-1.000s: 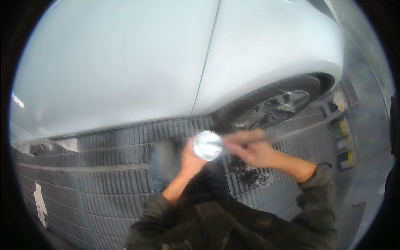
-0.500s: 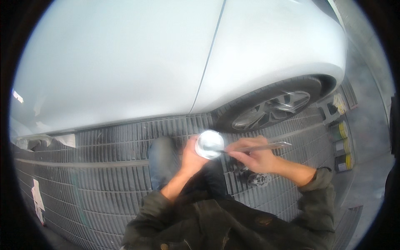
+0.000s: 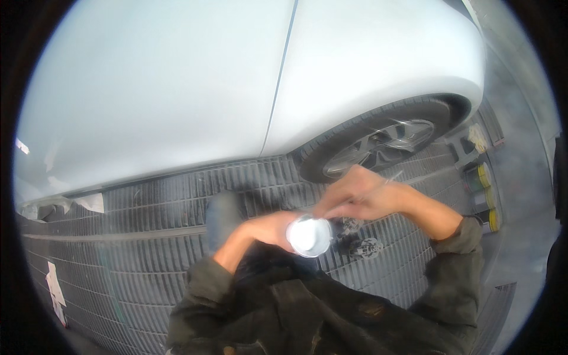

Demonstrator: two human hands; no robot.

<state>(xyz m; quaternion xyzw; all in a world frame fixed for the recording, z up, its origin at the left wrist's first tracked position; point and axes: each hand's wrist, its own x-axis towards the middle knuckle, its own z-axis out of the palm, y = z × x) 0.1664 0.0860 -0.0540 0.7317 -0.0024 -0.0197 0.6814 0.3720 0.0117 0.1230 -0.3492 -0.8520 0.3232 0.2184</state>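
Observation:
My left hand (image 3: 269, 228) is wrapped round a small round cup (image 3: 309, 238), its open top tipped towards me and whitish inside. Beside the cup's far rim, my right hand (image 3: 362, 194) pinches a thin flat stirring stick (image 3: 395, 176). Motion smears the stick, and its lower end near the cup is hard to make out. Both hands are above the slatted floor, close to the front of my body.
A pale car body (image 3: 177, 77) fills the far side, with a wheel (image 3: 384, 142) at the right. Metal floor grating (image 3: 171, 260) lies beneath me. Several tins (image 3: 482, 198) stand at the right, near a grey block (image 3: 461, 152). Paper scraps (image 3: 56, 284) lie at the left.
The cup has come nearer to my body, slightly right, and tilts more towards me. My right hand has risen away from it a little with the stick.

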